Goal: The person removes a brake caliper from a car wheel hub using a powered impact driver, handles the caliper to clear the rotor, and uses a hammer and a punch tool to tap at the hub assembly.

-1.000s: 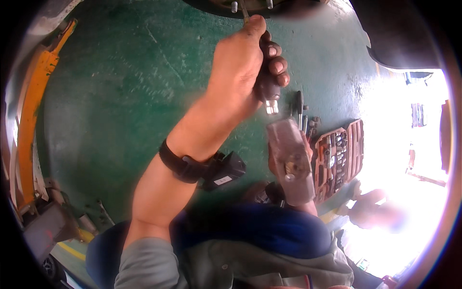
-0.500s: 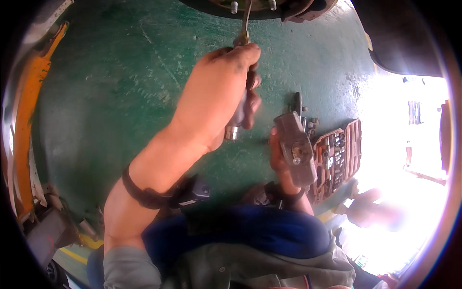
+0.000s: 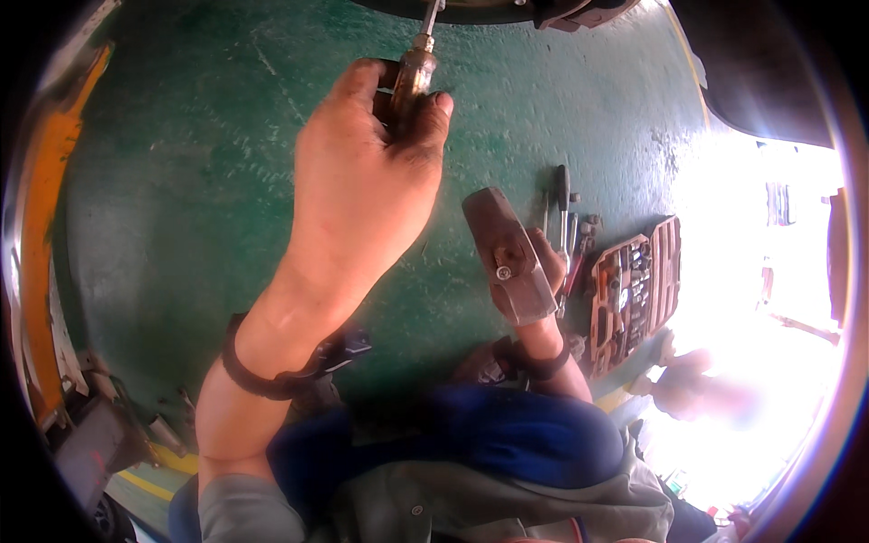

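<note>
Raised toward the top of the view, my left hand (image 3: pixel 362 172) is closed round the worn handle of a screwdriver (image 3: pixel 415 77). Its metal shaft reaches up to a round dark wheel hub part (image 3: pixel 484 13) cut off by the upper edge; where the tip meets it is out of view. Lower and to the right, my right hand (image 3: pixel 549 261) grips a hammer (image 3: pixel 507 249). The heavy, brown block-shaped head faces up and hides most of the handle and some fingers. Hammer and screwdriver are apart.
An open socket set case (image 3: pixel 634 294) lies on the green floor (image 3: pixel 208 208) at right, beside a ratchet-like tool (image 3: pixel 563 204) and other loose hand tools. An orange post (image 3: pixel 45 226) stands far left. A dark curved panel (image 3: pixel 769 72) overhangs the upper right.
My left hand has shifted left and turned, showing more of the screwdriver handle. The hammer in my right hand has moved left and slightly up.
</note>
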Demonstrator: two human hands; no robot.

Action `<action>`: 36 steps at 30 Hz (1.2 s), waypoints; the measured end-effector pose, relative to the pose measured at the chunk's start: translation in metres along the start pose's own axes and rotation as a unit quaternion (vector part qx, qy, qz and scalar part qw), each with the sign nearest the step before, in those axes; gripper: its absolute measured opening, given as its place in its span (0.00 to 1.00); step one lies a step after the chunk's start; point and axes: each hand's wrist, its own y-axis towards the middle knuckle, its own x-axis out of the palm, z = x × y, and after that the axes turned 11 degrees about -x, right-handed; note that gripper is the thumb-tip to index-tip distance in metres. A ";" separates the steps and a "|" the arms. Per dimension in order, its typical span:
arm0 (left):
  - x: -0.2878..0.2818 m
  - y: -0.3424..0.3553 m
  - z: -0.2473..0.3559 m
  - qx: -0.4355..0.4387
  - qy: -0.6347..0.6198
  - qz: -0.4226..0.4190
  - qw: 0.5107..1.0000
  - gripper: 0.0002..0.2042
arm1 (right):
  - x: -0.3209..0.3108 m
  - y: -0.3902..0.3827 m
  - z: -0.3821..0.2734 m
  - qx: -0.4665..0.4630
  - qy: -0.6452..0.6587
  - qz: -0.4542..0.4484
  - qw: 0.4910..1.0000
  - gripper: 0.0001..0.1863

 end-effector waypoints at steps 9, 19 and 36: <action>0.001 -0.004 0.003 0.030 0.054 0.040 0.997 0.07 | -0.001 -0.005 0.010 -0.005 0.002 -0.006 1.000 0.14; 0.002 -0.008 0.008 0.090 0.113 0.069 0.987 0.05 | 0.003 -0.001 0.007 -0.001 0.028 0.020 0.999 0.14; 0.041 -0.005 0.030 -0.051 -0.352 -0.111 0.928 0.11 | -0.018 -0.012 0.000 -0.063 0.170 0.095 0.979 0.13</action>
